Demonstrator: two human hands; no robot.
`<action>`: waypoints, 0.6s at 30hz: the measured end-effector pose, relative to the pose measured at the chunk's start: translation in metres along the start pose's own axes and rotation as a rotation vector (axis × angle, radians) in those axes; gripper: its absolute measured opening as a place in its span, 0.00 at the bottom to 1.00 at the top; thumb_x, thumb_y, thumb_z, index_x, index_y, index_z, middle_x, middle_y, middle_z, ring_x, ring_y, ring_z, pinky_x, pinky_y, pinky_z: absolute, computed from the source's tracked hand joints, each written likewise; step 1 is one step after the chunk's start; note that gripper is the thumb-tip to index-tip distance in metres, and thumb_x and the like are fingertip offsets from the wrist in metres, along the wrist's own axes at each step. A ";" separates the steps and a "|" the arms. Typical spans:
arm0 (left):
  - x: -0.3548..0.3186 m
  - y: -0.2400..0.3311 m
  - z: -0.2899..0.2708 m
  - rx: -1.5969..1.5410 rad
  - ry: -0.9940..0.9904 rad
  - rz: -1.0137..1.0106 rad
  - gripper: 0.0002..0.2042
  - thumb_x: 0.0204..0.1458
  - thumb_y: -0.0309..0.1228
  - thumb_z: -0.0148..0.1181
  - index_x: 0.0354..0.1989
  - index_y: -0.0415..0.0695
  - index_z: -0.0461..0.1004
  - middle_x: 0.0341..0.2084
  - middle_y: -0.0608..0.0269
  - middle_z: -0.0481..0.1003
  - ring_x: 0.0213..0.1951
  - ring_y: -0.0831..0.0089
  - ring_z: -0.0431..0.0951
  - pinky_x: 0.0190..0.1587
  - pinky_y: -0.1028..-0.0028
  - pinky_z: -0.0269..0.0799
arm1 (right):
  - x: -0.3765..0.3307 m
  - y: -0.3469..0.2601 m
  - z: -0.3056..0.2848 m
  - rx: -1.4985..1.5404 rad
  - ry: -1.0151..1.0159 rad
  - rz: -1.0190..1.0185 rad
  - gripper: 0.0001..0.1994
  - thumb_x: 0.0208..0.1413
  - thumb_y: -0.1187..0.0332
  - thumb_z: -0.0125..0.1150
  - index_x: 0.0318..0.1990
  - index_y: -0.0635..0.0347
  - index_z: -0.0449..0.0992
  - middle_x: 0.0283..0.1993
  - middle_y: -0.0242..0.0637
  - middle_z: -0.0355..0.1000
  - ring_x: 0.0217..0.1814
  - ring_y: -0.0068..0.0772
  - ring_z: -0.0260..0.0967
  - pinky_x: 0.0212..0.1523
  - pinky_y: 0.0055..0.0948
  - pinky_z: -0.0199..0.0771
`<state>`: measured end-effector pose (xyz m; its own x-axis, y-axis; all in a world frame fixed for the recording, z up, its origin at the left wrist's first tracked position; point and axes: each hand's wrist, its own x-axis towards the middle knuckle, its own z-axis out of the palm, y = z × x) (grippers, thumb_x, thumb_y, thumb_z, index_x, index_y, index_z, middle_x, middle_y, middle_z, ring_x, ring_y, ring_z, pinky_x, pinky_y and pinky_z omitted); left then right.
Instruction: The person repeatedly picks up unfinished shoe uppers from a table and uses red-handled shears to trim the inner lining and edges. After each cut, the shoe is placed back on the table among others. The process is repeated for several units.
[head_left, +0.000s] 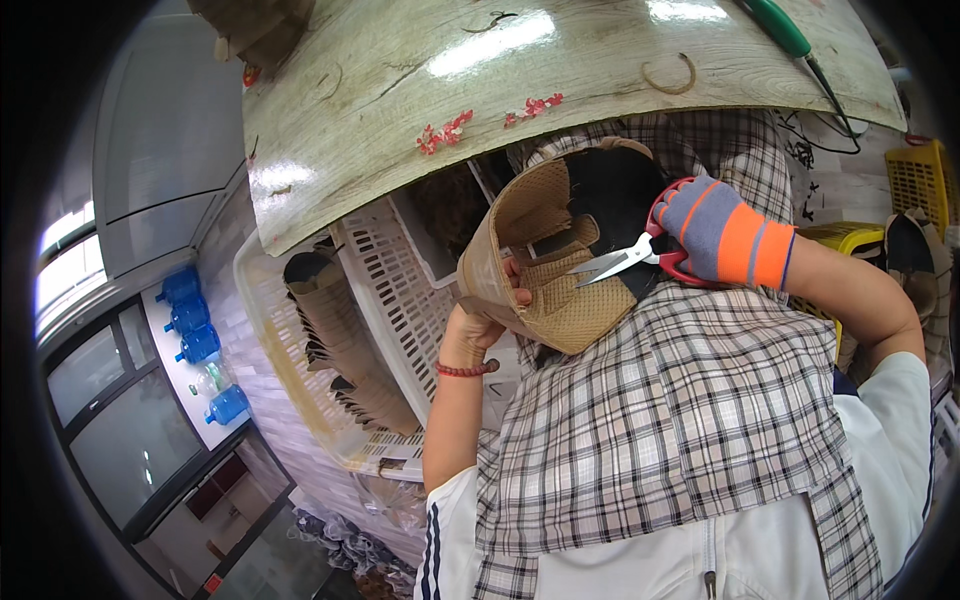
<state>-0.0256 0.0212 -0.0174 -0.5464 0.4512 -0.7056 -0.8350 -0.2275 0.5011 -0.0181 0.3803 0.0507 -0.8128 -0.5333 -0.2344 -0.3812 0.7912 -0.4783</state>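
My bare left hand [478,326], with a red bead bracelet at the wrist, grips the edge of a tan shoe upper [578,308]. Its thumb shows on the textured inner side; the other fingers are hidden behind the piece. The upper is curved open, and a black lining [615,190] shows on its far side. In a grey and orange glove, my right hand [722,235] is closed on red-handled scissors [612,264]. Their blades are slightly parted and point left, over the inside of the upper. Whether they touch it, I cannot tell.
Thin tan trimmings [670,78] and a green-handled tool [782,30] lie on the wood-look table [370,150]. Left of my lap, a white plastic basket [395,290] stands beside stacked shoe uppers [345,335]. Yellow crates [915,180] are at the right; blue water bottles [195,318] stand far left.
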 end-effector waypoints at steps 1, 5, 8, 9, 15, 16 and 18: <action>0.001 -0.001 -0.001 0.000 -0.009 0.006 0.23 0.34 0.17 0.78 0.41 0.45 0.78 0.39 0.73 0.77 0.43 0.74 0.77 0.46 0.73 0.77 | -0.001 0.001 -0.001 0.013 -0.028 0.022 0.15 0.46 0.60 0.72 0.41 0.55 0.81 0.37 0.38 0.78 0.43 0.42 0.76 0.45 0.40 0.74; 0.001 0.001 0.006 0.003 -0.063 0.011 0.23 0.35 0.18 0.78 0.43 0.44 0.78 0.39 0.71 0.78 0.43 0.74 0.77 0.48 0.73 0.76 | -0.001 0.005 -0.003 0.001 -0.063 0.063 0.16 0.46 0.61 0.72 0.42 0.55 0.81 0.36 0.39 0.78 0.42 0.42 0.76 0.45 0.40 0.74; 0.000 0.001 0.009 -0.007 -0.075 0.023 0.24 0.35 0.17 0.77 0.45 0.43 0.78 0.40 0.70 0.78 0.44 0.74 0.77 0.49 0.73 0.76 | -0.002 0.006 -0.002 0.024 0.007 0.019 0.16 0.46 0.61 0.72 0.42 0.55 0.81 0.36 0.38 0.78 0.42 0.42 0.76 0.44 0.40 0.74; 0.000 -0.002 0.005 -0.013 -0.071 0.025 0.24 0.35 0.17 0.77 0.45 0.42 0.77 0.41 0.69 0.78 0.44 0.74 0.77 0.50 0.73 0.76 | -0.002 0.005 -0.001 0.019 0.007 0.021 0.16 0.46 0.61 0.72 0.42 0.55 0.81 0.36 0.38 0.78 0.41 0.42 0.76 0.43 0.39 0.74; 0.001 0.001 0.010 -0.013 -0.072 0.024 0.24 0.36 0.16 0.76 0.46 0.42 0.77 0.41 0.68 0.78 0.43 0.73 0.78 0.48 0.74 0.78 | 0.003 -0.010 0.005 -0.086 0.005 0.063 0.15 0.45 0.61 0.73 0.41 0.53 0.81 0.35 0.39 0.78 0.41 0.42 0.77 0.42 0.38 0.75; 0.001 0.000 0.008 -0.012 -0.067 0.025 0.24 0.36 0.16 0.76 0.46 0.42 0.77 0.40 0.68 0.78 0.43 0.73 0.78 0.47 0.74 0.78 | 0.003 -0.012 0.004 -0.136 -0.002 0.072 0.14 0.45 0.61 0.72 0.40 0.53 0.81 0.35 0.40 0.78 0.41 0.42 0.77 0.41 0.38 0.75; 0.003 -0.008 -0.004 -0.005 -0.025 0.072 0.24 0.36 0.16 0.75 0.45 0.43 0.77 0.39 0.69 0.77 0.42 0.74 0.78 0.44 0.74 0.79 | 0.002 -0.012 0.005 -0.195 -0.042 0.124 0.14 0.45 0.61 0.72 0.39 0.52 0.81 0.35 0.40 0.77 0.40 0.42 0.77 0.41 0.38 0.75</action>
<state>-0.0207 0.0214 -0.0260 -0.6030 0.4549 -0.6553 -0.7941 -0.2639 0.5475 -0.0131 0.3683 0.0517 -0.8414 -0.4372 -0.3177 -0.3610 0.8921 -0.2716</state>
